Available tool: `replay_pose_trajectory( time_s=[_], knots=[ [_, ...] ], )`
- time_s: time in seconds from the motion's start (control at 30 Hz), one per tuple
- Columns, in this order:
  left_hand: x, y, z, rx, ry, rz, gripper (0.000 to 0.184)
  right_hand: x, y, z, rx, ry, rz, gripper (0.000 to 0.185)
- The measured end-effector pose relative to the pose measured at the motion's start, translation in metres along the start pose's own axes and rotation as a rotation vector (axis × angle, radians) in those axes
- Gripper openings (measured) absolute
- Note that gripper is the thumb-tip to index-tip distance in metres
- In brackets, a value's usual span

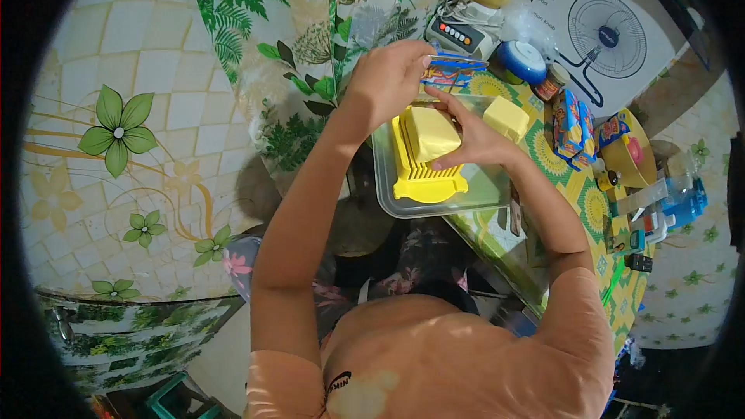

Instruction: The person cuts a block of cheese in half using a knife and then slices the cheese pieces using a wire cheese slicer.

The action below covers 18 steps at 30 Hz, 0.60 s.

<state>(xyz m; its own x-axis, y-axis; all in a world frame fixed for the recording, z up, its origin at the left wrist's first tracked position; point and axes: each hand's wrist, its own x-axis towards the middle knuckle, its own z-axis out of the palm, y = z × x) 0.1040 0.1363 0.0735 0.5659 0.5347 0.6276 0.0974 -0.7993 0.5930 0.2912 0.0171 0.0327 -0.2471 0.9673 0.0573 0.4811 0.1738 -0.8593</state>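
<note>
Yellow block (431,133) sits on the yellow slotted slicer (429,188), over the clear tray (402,208); right hand (483,138) grips that block from its 3 o'clock side, fingers at the top edge, thumb lower down by the slots; left hand (388,81) is up at the block's 11 o'clock, fingers bent in at a thin bar (466,60), can't tell if its grip is closed on it; second yellow block (507,119) is in the tray at 3 o'clock of the first, near the right wrist, well clear of the slicer; tray is on the patterned table (601,206), its near edge sticking out past it; clockwise from the first block: blender (464,35) at 1, blue-lidded bowl (521,62) and brown jar (550,82) at 2, fan carton (574,0) beyond those, blue packets (570,128) and yellow tub (623,163) at 3.
</note>
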Motion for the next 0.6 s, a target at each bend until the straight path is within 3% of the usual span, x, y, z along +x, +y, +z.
replay_pose_trajectory(
  time_s=[0.6],
  knots=[
    [-0.0035,0.0001,-0.0004,0.014,-0.021,-0.003,0.023,0.0018,0.0073,-0.0033,-0.142,0.02,-0.042,0.123]
  ],
)
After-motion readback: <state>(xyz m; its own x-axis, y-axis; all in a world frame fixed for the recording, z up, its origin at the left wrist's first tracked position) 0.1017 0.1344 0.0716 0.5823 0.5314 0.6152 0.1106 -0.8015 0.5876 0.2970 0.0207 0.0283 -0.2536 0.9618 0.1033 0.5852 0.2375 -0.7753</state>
